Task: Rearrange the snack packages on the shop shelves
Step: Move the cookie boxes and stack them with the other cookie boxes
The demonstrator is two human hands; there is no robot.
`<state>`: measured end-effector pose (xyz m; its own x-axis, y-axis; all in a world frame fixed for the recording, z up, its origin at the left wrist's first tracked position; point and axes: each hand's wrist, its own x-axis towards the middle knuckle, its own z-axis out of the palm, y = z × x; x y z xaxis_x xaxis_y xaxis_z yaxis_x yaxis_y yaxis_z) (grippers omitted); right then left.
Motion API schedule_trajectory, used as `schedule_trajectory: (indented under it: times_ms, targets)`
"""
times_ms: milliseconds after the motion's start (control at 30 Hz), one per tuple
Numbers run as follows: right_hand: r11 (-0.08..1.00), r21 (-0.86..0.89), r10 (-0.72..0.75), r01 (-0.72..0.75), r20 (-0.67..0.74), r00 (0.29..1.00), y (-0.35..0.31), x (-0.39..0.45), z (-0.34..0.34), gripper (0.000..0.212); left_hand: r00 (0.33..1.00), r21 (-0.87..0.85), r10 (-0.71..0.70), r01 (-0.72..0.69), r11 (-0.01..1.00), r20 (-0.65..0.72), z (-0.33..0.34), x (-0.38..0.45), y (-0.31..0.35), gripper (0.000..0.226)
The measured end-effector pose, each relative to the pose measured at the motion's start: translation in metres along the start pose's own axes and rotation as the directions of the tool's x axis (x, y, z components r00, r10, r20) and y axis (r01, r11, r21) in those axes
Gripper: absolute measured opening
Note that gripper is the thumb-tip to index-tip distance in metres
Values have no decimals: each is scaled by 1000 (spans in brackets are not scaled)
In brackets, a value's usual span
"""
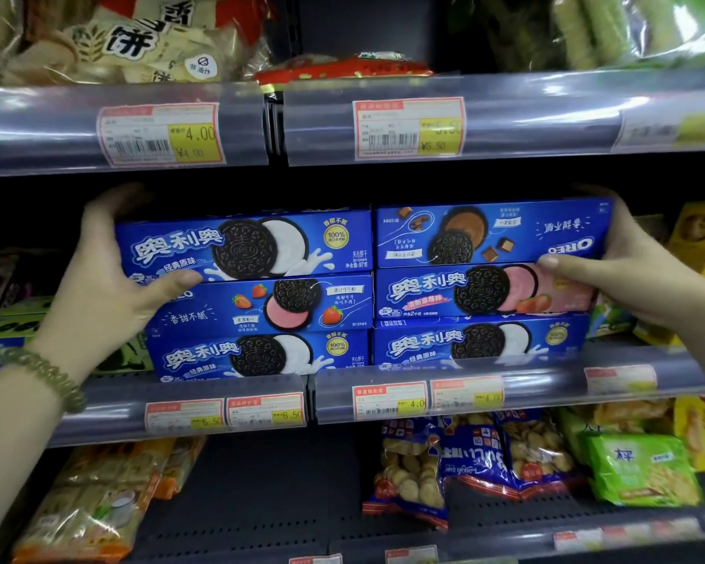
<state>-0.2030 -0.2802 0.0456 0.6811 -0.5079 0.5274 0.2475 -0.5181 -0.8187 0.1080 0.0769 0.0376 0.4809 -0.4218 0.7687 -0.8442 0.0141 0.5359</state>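
Note:
Two stacks of blue Oreo boxes, three high each, stand side by side on the middle shelf [546, 384]. My left hand [110, 274] grips the left end of the left stack [257, 295], with fingers over the top box [245, 246] and the thumb across its front lower edge. My right hand [627, 270] holds the right end of the right stack [481, 291], its thumb lying on the pink strawberry box [485, 293] under the upside-down chocolate box [493, 234]. The bottom boxes [261, 356] sit behind the shelf's clear price rail.
The upper shelf [342, 120] carries cracker bags [139, 38] and a flat red packet [342, 69]. Below, biscuit bags [465, 457], a green pack [639, 470] and wrapped crackers [94, 494] lie on a perforated shelf. Yellow boxes [701, 242] stand right of the stacks, dark packs [5, 278] left.

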Motion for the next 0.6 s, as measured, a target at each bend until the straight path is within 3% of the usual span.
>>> schedule_trajectory:
  times_ms: [67, 133, 333, 600]
  targets:
    - [1000, 0, -4, 4, -8, 1000, 0, -1, 1, 90, 1000, 49, 19, -18, 999, -16, 6, 2, 7, 82]
    - [1000, -1, 1, -1, -8, 1000, -1, -2, -1, 98, 999, 75, 29, -27, 997, -28, 10, 0, 10, 82]
    - [1000, -20, -9, 9, 4, 1000, 3, -3, -10, 97, 999, 1, 6, -6, 1000, -33, 2, -3, 5, 93]
    - [1000, -25, -17, 18, 5, 1000, 3, -6, -6, 90, 998, 5, -37, 37, 999, -48, 6, -4, 0, 83]
